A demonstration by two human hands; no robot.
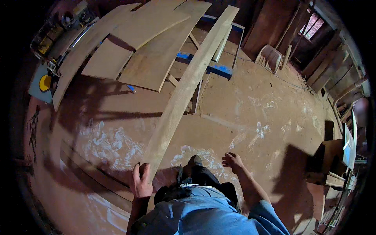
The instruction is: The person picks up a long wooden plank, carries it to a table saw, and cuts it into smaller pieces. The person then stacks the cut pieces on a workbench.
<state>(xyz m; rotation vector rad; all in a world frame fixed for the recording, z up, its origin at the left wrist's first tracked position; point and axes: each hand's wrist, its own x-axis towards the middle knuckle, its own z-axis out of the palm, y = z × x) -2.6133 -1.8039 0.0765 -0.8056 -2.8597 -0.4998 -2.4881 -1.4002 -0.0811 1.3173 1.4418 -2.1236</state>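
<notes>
A long pale wooden plank runs away from me, its far end over a blue-topped metal stand. My left hand grips the plank's near end at its left edge, fingers on the top face; the thumb is hidden. To the right of the plank, my right hand hovers above the floor with its fingers apart and a little bent, holding nothing. Alongside the plank's far part rests a light-coloured tube or bar. My shoe shows below, between the hands.
Large flat wooden sheets lie overlapping on supports at the far left. A chair-like frame stands at the back right. Boards and boxes are stacked along the right side. The dusty floor has white smears.
</notes>
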